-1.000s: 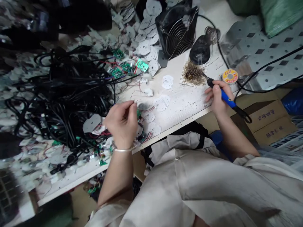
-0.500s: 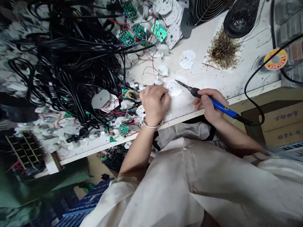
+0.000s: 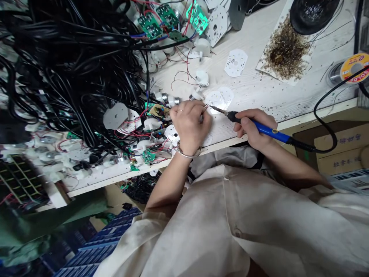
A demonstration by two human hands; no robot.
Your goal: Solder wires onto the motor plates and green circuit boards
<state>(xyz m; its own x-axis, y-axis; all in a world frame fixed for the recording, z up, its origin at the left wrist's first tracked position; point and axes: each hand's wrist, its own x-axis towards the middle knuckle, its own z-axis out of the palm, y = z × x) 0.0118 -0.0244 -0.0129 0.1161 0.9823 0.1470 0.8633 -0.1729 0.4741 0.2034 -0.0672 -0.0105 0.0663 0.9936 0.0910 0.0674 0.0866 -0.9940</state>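
My right hand [image 3: 255,129] grips a blue-handled soldering iron [image 3: 270,131] like a pen. The iron's metal tip points left, close to thin wire ends [image 3: 206,106] that poke out from the fingers of my left hand [image 3: 190,125]. That hand is closed in a pinch on these wires, palm down; the rest of what it covers is hidden. Thin white circuit boards [image 3: 226,97] lie flat beneath the tip, partly overlapping. One more white board [image 3: 235,62] rests farther back. Just beyond my left hand are small white plastic parts with metal ends [image 3: 175,101].
Black cables [image 3: 83,69] pile up at the left, among green circuit boards [image 3: 150,26] and red wires. At the right are a solder spool [image 3: 353,69], a pad with brown solder crumbs [image 3: 285,54] and a black dish [image 3: 314,17]. The table's front edge [image 3: 230,143] runs before my body.
The soldering iron's tip has come down and left, closer to the wires at my left hand. The view has shifted slightly; my left hand keeps its pinch.
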